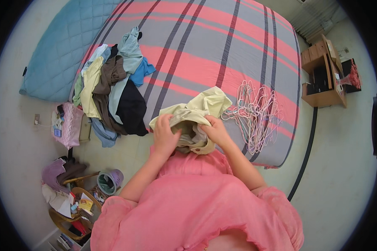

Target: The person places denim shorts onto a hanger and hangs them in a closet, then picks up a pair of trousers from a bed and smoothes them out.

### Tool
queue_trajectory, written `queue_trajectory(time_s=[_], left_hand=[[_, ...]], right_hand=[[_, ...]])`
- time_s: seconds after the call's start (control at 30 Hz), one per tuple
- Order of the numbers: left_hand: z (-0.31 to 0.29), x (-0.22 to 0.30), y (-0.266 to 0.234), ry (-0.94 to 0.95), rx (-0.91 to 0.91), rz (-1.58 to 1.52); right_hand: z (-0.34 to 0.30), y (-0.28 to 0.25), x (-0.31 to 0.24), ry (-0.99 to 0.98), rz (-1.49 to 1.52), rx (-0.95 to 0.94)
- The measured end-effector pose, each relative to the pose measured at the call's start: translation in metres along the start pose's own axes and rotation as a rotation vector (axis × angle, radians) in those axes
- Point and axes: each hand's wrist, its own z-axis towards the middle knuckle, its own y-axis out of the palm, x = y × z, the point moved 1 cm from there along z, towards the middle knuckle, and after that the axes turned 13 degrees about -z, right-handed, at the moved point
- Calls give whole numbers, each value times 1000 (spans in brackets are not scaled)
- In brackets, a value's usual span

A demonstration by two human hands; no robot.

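Head view: striped bed [238,46], pale floor [343,167].

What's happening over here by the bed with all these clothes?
A person in a pink top stands at the edge of a bed covered with a grey and pink striped sheet. Both hands, the left hand and the right hand, grip a pale yellow-green garment with a beige lining, held up in front of the body. A heap of mixed clothes lies on the bed to the left, and a tangle of pale pink and white wire hangers lies to the right.
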Motion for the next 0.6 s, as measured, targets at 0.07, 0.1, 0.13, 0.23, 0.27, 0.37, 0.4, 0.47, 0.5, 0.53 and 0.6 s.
queue_trajectory(time_s=[0.07,0.1,0.13,0.23,0.27,0.37,0.4,0.47,0.5,0.53,0.6], left_hand=[[-3,-26,2,-3,74,91],[-8,-46,5,-185,-39,71],[-12,-64,8,-363,-157,42],[-12,-90,-2,-382,-165,16],[-10,-96,-4,-382,-110,14],[5,-113,-11,-406,-20,38],[10,-118,-14,-432,25,54],[18,-134,-18,-426,6,55],[20,-142,-19,-477,-109,23],[24,-147,-16,-520,-224,-13],[32,-149,-9,-595,-285,-102]], right_hand=[[-5,5,-13,-82,68,-17],[-8,7,-22,-44,170,-29],[-10,8,-26,-2,271,-32],[-10,3,-27,-70,340,153],[-9,1,-26,-61,338,152],[-4,-8,-24,-152,156,338],[-5,-6,-23,-144,154,342],[-6,-1,-48,-119,690,378],[-3,-1,-46,-189,743,341],[-2,-1,-56,-198,740,354],[-1,0,-88,-277,757,414]])
